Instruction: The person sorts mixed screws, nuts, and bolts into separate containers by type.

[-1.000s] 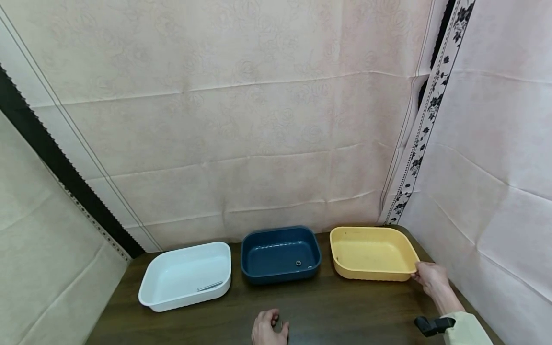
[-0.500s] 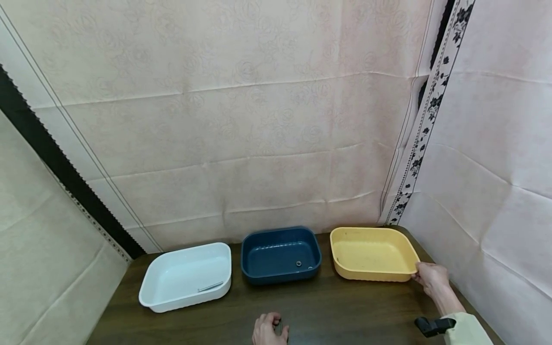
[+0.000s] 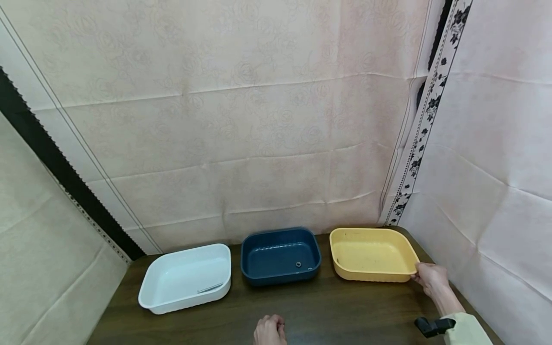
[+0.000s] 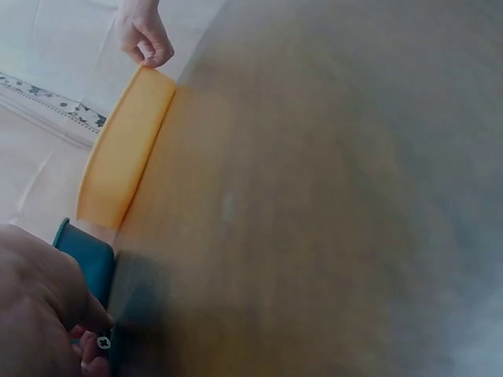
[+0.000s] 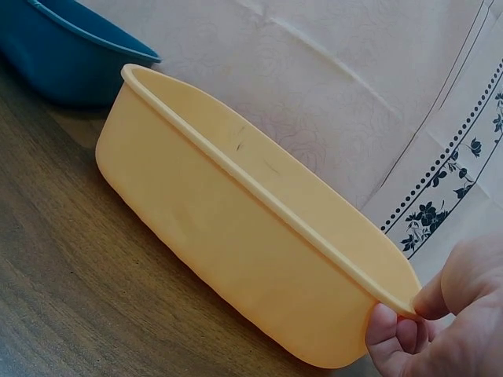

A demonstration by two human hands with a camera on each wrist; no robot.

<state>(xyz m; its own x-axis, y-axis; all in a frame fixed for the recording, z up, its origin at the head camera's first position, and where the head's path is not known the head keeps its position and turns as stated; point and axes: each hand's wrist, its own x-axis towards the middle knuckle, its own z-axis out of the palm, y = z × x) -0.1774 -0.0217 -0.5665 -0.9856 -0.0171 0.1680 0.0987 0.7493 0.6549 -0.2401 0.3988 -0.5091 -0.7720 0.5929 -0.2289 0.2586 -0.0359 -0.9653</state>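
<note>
Three shallow plastic tubs stand in a row at the back of the dark wooden table (image 3: 345,311): a white tub (image 3: 151,297), a dark blue tub (image 3: 280,275) and a yellow tub (image 3: 371,275). My right hand (image 3: 417,276) pinches the yellow tub's rim (image 5: 275,208) at its near right corner, thumb on top (image 5: 428,294). My left hand (image 3: 276,328) sits at the table's near edge with its fingers curled. In the left wrist view its fingertips (image 4: 93,349) pinch a small metal part (image 4: 103,342).
A thin metal piece (image 3: 210,287) lies in the white tub. A small round part (image 3: 298,264) lies in the blue tub. Pink cloth walls (image 3: 258,143) close in the back and right sides. A black strap mount (image 3: 431,326) sits on my right wrist.
My left hand has drawn back a little toward the near edge and curled tighter around the small part. The right hand stays on the yellow tub's rim.
</note>
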